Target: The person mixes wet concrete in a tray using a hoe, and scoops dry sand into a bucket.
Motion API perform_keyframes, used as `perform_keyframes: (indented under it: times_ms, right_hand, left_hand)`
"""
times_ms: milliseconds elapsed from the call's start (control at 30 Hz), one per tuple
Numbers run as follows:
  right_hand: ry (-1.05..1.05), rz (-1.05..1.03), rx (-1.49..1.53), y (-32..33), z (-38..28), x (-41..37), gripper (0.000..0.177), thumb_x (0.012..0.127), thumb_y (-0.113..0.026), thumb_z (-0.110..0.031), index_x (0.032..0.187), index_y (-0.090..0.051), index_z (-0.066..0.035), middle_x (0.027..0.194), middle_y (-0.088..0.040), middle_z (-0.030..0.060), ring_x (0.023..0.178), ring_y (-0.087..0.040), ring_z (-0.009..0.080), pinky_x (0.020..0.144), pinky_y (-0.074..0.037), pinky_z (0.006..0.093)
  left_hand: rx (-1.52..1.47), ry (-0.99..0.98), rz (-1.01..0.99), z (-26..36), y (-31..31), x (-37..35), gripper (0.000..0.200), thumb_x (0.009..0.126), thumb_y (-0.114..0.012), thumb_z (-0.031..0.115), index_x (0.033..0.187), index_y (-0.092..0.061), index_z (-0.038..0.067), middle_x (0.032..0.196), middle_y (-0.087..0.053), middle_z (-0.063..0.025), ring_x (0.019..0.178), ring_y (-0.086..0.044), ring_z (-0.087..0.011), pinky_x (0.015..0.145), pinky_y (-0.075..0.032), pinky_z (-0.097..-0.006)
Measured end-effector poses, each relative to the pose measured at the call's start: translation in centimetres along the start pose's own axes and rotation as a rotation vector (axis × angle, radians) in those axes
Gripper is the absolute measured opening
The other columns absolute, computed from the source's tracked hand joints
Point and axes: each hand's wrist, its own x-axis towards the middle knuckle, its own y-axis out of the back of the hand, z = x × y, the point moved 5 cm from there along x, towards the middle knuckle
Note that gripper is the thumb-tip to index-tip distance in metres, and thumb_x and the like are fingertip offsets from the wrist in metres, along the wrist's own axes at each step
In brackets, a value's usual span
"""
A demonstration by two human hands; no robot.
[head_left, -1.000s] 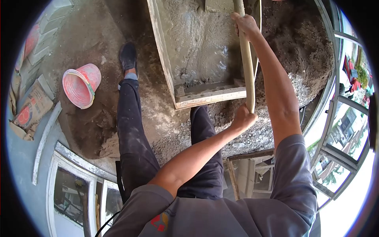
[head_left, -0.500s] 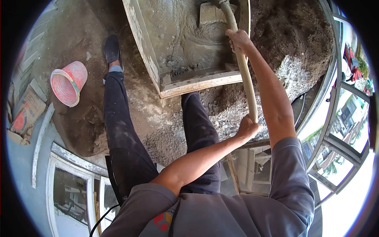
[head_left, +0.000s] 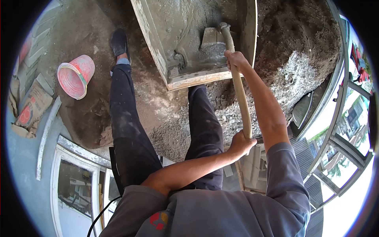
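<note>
With both hands I grip the wooden handle of a hoe (head_left: pixel 240 89). My right hand (head_left: pixel 239 62) is wrapped round the upper shaft, close to the hoe head. Lower down, my left hand (head_left: pixel 242 144) is closed around the butt end of the handle, near my body. The hoe's blade (head_left: pixel 213 37), coated in grey, rests in wet mortar (head_left: pixel 171 19) inside a wooden mixing box (head_left: pixel 201 80). Its lower edge is hidden by the mortar, close to the box's near wall.
A pink bucket (head_left: pixel 77 77) lies tipped on the ground to the left, near a paper sack (head_left: pixel 33 108). A heap of soil or sand (head_left: pixel 300 35) borders the box on the right. Window frames (head_left: pixel 75 189) stand at lower left; a metal railing (head_left: pixel 341 98) curves at right.
The hoe has been drawn toward me, bringing its blade and some mortar to the box's near end. Both hands moved down with the handle, and the view shifted slightly.
</note>
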Motion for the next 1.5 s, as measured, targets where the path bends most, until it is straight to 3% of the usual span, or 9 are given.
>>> perform_keyframes:
  times_ms: [400,467,533,700,867,1067,1200,1333,1500]
  right_hand:
    - [-0.158,-0.175,0.285,-8.1,-9.7,-4.2,0.025,0.096,-0.062,-0.023,0.082,-0.053,-0.005,0.061,-0.051,0.0039,0.047,-0.052,0.0188,0.045,-0.052,0.0389]
    - [0.006,-0.071,0.342,-8.9,-13.6,-9.7,0.025,0.094,-0.061,-0.022,0.079,-0.054,-0.004,0.062,-0.052,0.0048,0.047,-0.051,0.0183,0.043,-0.050,0.0362]
    - [0.205,0.010,0.302,-10.0,-14.1,-10.8,0.020,0.093,-0.059,-0.020,0.084,-0.054,-0.003,0.062,-0.053,0.0061,0.047,-0.053,0.0183,0.044,-0.050,0.0361]
    - [0.555,0.100,0.338,-12.0,-17.5,-13.9,0.016,0.093,-0.060,-0.016,0.092,-0.052,-0.002,0.065,-0.057,0.0051,0.050,-0.058,0.0158,0.046,-0.051,0.0343]
    - [0.575,0.071,0.227,-9.9,-17.9,-15.3,0.018,0.093,-0.061,-0.018,0.092,-0.053,-0.002,0.063,-0.057,0.0036,0.050,-0.057,0.0132,0.046,-0.050,0.0310]
    - [0.333,0.019,-0.111,-11.8,-8.8,-13.5,0.031,0.092,-0.062,-0.025,0.095,-0.057,0.005,0.062,-0.059,0.0082,0.047,-0.058,0.0166,0.045,-0.049,0.0343]
    - [0.209,-0.005,-0.246,-13.5,-2.6,-10.0,0.045,0.089,-0.064,-0.030,0.101,-0.060,0.013,0.063,-0.063,0.0161,0.051,-0.065,0.0238,0.050,-0.054,0.0399]
    - [0.171,0.024,-0.373,-14.8,-0.4,-6.8,0.053,0.086,-0.065,-0.035,0.098,-0.061,0.017,0.070,-0.067,0.0268,0.061,-0.071,0.0335,0.059,-0.057,0.0456]
    - [0.213,0.016,-0.333,-14.5,-6.0,-3.8,0.050,0.088,-0.064,-0.035,0.078,-0.064,0.014,0.059,-0.064,0.0224,0.053,-0.069,0.0317,0.056,-0.058,0.0442]
  left_hand:
    - [0.394,-0.162,-0.002,15.1,7.6,-13.9,0.035,0.085,-0.068,0.026,0.097,-0.057,-0.005,0.062,-0.061,-0.0096,0.054,-0.064,-0.0177,0.048,-0.050,-0.0336]
    - [0.572,-0.214,0.039,13.3,10.5,-15.7,0.030,0.083,-0.069,0.023,0.096,-0.059,-0.002,0.068,-0.064,-0.0102,0.060,-0.066,-0.0190,0.052,-0.051,-0.0357]
    - [0.467,0.008,0.077,8.0,15.4,-14.0,0.027,0.077,-0.074,0.019,0.092,-0.062,0.000,0.076,-0.067,-0.0118,0.063,-0.066,-0.0213,0.058,-0.053,-0.0373]
    - [0.591,-0.065,0.407,0.7,27.2,2.0,0.033,0.070,-0.069,0.011,0.102,-0.069,0.003,0.089,-0.074,-0.0148,0.087,-0.072,-0.0339,0.079,-0.055,-0.0426]
    - [0.592,-0.380,0.418,-1.9,20.2,3.9,0.017,0.074,-0.065,0.007,0.090,-0.067,0.004,0.083,-0.073,-0.0163,0.084,-0.072,-0.0334,0.073,-0.054,-0.0437]
    - [0.050,0.169,0.217,-6.9,9.7,-3.0,0.010,0.068,-0.067,0.000,0.075,-0.060,0.000,0.064,-0.062,-0.0127,0.046,-0.057,-0.0239,0.043,-0.042,-0.0391]
    - [-0.150,0.328,0.111,-9.4,7.1,-2.1,0.008,0.070,-0.066,-0.003,0.072,-0.059,-0.001,0.062,-0.059,-0.0114,0.044,-0.054,-0.0225,0.041,-0.039,-0.0382]
    - [-0.179,0.386,0.112,-9.0,7.7,-0.7,0.005,0.073,-0.064,-0.003,0.072,-0.062,0.000,0.066,-0.062,-0.0122,0.046,-0.056,-0.0231,0.045,-0.039,-0.0362]
    - [-0.067,0.249,0.178,-4.1,10.5,-0.5,0.006,0.067,-0.068,-0.004,0.071,-0.064,-0.001,0.065,-0.065,-0.0115,0.052,-0.062,-0.0234,0.049,-0.046,-0.0372]
